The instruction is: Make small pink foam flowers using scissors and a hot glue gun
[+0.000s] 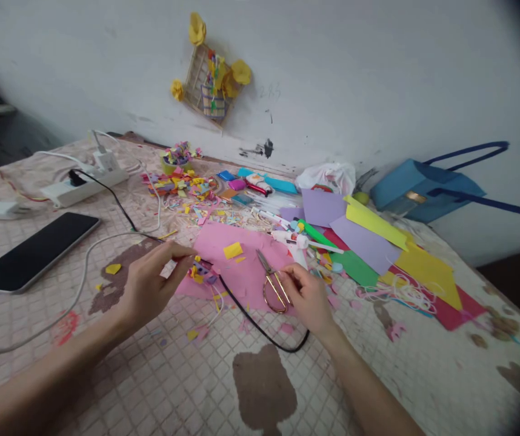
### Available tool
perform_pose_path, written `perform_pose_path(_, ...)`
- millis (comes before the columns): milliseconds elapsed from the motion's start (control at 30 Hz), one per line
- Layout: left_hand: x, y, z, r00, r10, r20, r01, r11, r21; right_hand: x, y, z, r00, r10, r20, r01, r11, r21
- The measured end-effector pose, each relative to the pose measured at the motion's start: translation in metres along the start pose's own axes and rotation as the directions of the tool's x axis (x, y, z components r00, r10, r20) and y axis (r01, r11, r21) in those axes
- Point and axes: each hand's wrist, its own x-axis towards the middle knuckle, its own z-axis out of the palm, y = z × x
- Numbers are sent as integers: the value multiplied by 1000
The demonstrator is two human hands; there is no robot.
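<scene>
On the left of the pink paper sheet (pixel 251 287), my left hand (pixel 153 281) has its thumb and index finger drawn together in a pinch. At their tips is a small purple and yellow paper piece (pixel 204 274); what exactly the fingers grip is too small to tell. My right hand (pixel 308 297) has its fingers closed on the gold handles of a pair of scissors (pixel 270 272), whose blades point away from me over the pink sheet. A yellow paper scrap (pixel 233 250) lies beyond the blades. Behind the sheet rests a white glue gun (pixel 294 240).
A black cable (pixel 260 327) loops across the sheet toward my right wrist. At left are a phone (pixel 37 251) and a power strip (pixel 85 188). Paper scraps (pixel 187 184) lie behind, coloured sheets (pixel 366 242) and white string (pixel 408 293) at right, with a blue bag (pixel 417 191) beyond.
</scene>
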Motion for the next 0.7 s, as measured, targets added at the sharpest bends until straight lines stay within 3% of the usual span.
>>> perform_pose_path(267,-4,0,2,1000,-19,17,19,1000,15,1,2,-9,984,-1,176,41,973,-227)
perform_pose_path(467,-1,1,-1,998,-53,27,51,997,59,2,9,-49,958,39,283,55,946,-318)
perform_pose_path(633,11,-19,-6,980,-22,198,-7,989,146,1,20,-73,939,87,332,39,934,-355)
perform_pose_path(700,14,-33,-8,939,38,342,-107,977,185,1,20,-74,932,90,351,41,936,-349)
